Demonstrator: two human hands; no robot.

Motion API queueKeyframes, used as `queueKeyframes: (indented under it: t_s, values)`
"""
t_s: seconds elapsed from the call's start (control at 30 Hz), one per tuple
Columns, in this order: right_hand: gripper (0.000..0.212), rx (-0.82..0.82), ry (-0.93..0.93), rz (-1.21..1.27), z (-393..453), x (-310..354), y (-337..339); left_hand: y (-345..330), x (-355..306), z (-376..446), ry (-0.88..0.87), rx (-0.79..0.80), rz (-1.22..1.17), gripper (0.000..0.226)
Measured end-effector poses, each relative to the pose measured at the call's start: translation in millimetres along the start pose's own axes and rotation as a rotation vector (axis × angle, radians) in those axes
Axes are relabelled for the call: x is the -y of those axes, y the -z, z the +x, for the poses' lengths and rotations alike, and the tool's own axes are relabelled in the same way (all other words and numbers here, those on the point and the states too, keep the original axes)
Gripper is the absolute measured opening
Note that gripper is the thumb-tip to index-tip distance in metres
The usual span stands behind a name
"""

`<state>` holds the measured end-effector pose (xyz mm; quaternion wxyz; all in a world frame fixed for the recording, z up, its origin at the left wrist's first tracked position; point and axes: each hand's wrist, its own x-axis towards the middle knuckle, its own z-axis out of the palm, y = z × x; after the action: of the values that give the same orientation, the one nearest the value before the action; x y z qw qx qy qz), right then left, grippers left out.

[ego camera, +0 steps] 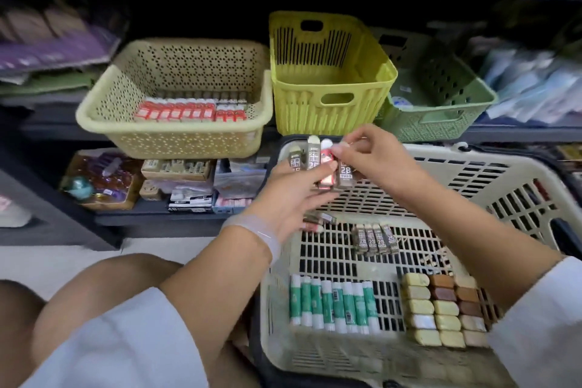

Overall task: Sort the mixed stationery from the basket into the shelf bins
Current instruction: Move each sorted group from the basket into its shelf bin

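**Beige basket, lead cases mid-sort**

Beige slatted basket [519, 186] sits nearest, on the floor in front of the shelf. Near end holds a row of green-and-white glue sticks [333, 305] on the left and a block of yellow and brown erasers [447, 309] on the right. Farther in, four grey lead cases [376, 239] lie side by side; a couple more loose ones peek out under the left wrist.

Above the basket's far edge, left hand [293, 189] grips a fan of lead cases [321, 161], grey plus one red. Right hand [362, 151] pinches the top of the red one.

Judgement: step in hand is separating red from grey within the held batch. Next move likely calls for pulling the red case free without loosening the rest, then carrying it far-left to the tan perforated bin [176, 135], where red cases [176, 110] are already lined up with grey ones behind.

Yellow bin [330, 79] and green bin [441, 104] stand to the right of it. Reach path to the tan bin looks unobstructed; only its raised front wall needs clearing. Lower shelf clutter is blurred.
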<state>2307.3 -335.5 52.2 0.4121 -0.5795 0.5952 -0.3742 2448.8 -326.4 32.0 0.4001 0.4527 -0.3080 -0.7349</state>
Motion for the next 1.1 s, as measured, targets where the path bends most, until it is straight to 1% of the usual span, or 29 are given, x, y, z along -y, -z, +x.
queueKeyframes:
  t_s: [0.07,0.13,0.23,0.3,0.4,0.53,0.6,0.67,0.73,0.77,0.8,0.87,0.93,0.97,1.03,1.1]
  values:
    - [0.025,-0.04,0.095,-0.039,3.0,25.7,-11.9,8.5,-22.1,-9.3,-0.067,0.027,-0.08,0.018]
    - [0.018,-0.061,0.158,-0.008,7.8,49.6,-24.4,19.7,-45.1,-18.4,-0.116,0.022,-0.098,0.021]
    - [0.009,0.024,0.18,0.067,19.7,79.0,-47.9,43.2,-77.0,-27.7,-0.189,-0.01,-0.108,0.019]
    - [0.01,0.088,0.173,0.137,32.8,94.9,-66.5,61.8,-96.7,-30.0,-0.226,-0.072,-0.112,0.019]
    - [0.01,0.147,0.142,0.19,57.4,113.7,-94.2,92.3,-121.1,-28.7,-0.247,-0.151,-0.089,0.024]
    - [0.01,0.092,0.031,0.213,103.4,123.2,-119.5,135.6,-147.9,-21.3,-0.262,-0.257,-0.166,0.018]
    - [0.01,0.025,-0.015,0.115,128.7,123.0,-128.2,156.7,-158.8,-16.2,-0.289,-0.301,-0.233,0.017]
    - [0.01,-0.022,-0.055,-0.044,152.8,119.4,-137.0,174.4,-167.2,-10.6,-0.297,-0.304,-0.275,0.016]
    - [0.017,-0.041,-0.136,-0.144,173.6,115.6,-148.1,187.8,-173.6,-4.9,-0.306,-0.304,-0.29,0.018]
    - [0.018,-0.038,-0.184,-0.141,183.2,114.9,-154.3,193.4,-177.0,-1.3,-0.318,-0.311,-0.297,0.017]
    - [0.015,-0.029,-0.23,-0.098,191.0,115.3,-160.8,198.5,-181.1,2.3,-0.334,-0.323,-0.302,0.016]
    - [0.003,0.016,-0.312,0.035,205.0,119.3,-177.2,208.3,-188.6,8.8,-0.371,-0.357,-0.305,0.013]
    - [0.017,0.033,-0.319,0.101,220.2,124.4,-197.8,218.8,-194.2,13.1,-0.408,-0.386,-0.299,0.011]
    - [0.017,0.032,-0.307,0.094,227.0,126.5,-209.2,223.9,-195.3,13.9,-0.419,-0.395,-0.297,0.01]
    - [0.008,0.024,-0.285,0.007,240.0,129.3,-230.7,232.5,-195.0,14.1,-0.421,-0.399,-0.295,0.009]
    - [0.019,0.046,-0.252,-0.099,251.3,128.0,-244.0,237.7,-194.8,14.5,-0.4,-0.389,-0.3,0.009]
